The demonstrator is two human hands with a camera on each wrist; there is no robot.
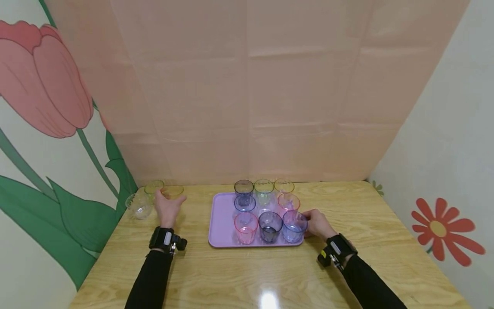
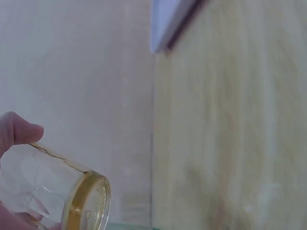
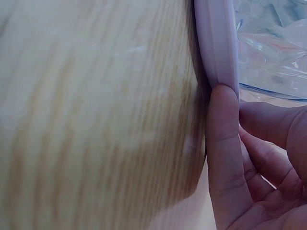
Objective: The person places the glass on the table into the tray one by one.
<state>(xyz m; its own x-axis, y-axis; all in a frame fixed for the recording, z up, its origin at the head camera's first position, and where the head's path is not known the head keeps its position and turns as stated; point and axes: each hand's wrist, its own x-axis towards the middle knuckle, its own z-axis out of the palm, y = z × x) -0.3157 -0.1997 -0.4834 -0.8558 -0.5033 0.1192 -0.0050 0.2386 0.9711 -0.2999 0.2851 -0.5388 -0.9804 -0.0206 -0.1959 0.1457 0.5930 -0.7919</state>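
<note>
At the table's back left, my left hand (image 1: 168,210) grips a clear drinking glass with an amber tint (image 2: 50,179); its base is tilted away from the fingers in the left wrist view. Beside it stand a yellow-green-rimmed glass (image 1: 153,185) and a clear glass (image 1: 139,207). A lilac tray (image 1: 221,221) in the middle carries several tinted glasses, among them a blue one (image 1: 294,227), a dark grey one (image 1: 270,227) and a pink one (image 1: 245,227). My right hand (image 1: 318,224) pinches the tray's right rim (image 3: 220,43), close to the blue glass.
The wooden table (image 1: 231,274) meets a pink-beige covered wall (image 1: 247,94) at its back edge. Painted walls, with a tulip (image 1: 58,86) and a red flower (image 1: 444,229), stand to either side. The tray's left strip carries no glass.
</note>
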